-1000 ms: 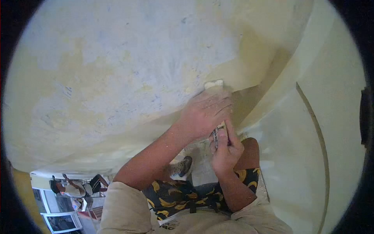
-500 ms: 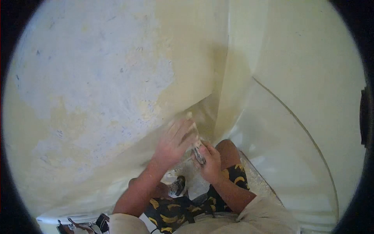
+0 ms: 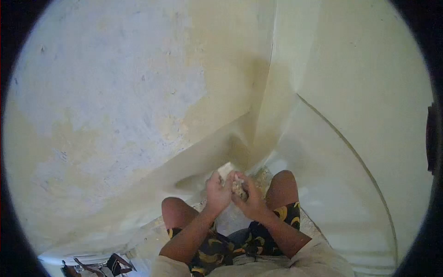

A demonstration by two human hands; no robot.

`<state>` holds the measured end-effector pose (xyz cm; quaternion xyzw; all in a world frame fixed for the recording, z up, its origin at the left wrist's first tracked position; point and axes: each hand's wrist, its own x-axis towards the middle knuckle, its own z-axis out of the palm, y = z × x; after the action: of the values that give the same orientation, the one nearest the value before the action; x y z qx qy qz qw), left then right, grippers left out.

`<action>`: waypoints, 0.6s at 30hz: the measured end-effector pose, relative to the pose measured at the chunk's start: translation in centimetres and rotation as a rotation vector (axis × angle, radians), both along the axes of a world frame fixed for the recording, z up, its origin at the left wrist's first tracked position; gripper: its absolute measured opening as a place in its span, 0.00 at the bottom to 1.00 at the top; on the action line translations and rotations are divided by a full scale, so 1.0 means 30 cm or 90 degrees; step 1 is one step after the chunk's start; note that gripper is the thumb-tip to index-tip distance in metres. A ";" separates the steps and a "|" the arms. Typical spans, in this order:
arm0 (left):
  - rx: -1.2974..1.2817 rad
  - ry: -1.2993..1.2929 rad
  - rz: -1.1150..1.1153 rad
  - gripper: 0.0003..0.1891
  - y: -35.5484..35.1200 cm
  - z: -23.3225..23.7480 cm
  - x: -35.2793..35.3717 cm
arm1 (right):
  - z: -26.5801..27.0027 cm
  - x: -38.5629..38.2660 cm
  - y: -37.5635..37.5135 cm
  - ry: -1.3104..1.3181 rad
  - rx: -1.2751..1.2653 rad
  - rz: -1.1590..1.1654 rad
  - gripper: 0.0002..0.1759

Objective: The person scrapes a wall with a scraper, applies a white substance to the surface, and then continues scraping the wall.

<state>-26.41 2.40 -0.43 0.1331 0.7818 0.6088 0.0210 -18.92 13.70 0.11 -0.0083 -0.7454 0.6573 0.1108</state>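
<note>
Both hands are close together above my lap, low in the middle of the view. My left hand (image 3: 218, 191) has its fingers closed round a small pale block (image 3: 225, 171), whose flat face shows above the fingertips. Just right of it, my right hand (image 3: 249, 196) is curled round a mottled, speckled tool (image 3: 239, 188). The tool's far end is hidden by the fingers, and its kind cannot be made out.
A wall with patchy yellow and bluish-white paint (image 3: 124, 78) rises at the left. It meets a pale green wall (image 3: 360, 69) at a corner. A curved dark line (image 3: 350, 146) crosses the right side. Dark objects (image 3: 115, 265) lie at bottom left.
Both hands have moved down, away from the corner; the left is drawn in beside the right. The pale block now shows more clearly. The left knee has come into view.
</note>
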 end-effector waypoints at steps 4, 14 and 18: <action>0.175 -0.063 -0.114 0.12 0.028 -0.070 -0.100 | -0.074 -0.055 0.119 -0.063 0.212 -0.032 0.29; -0.266 -0.070 -0.242 0.22 0.001 -0.391 -0.200 | 0.119 -0.222 0.160 -0.007 0.012 -0.082 0.36; -0.481 -0.024 -0.296 0.22 -0.009 -0.484 -0.203 | 0.147 -0.235 0.113 0.090 0.162 -0.072 0.34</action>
<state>-32.50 2.13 -14.94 0.2772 0.8981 0.2619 0.2190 -25.96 17.08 4.51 0.0101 -0.8115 0.5490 0.2001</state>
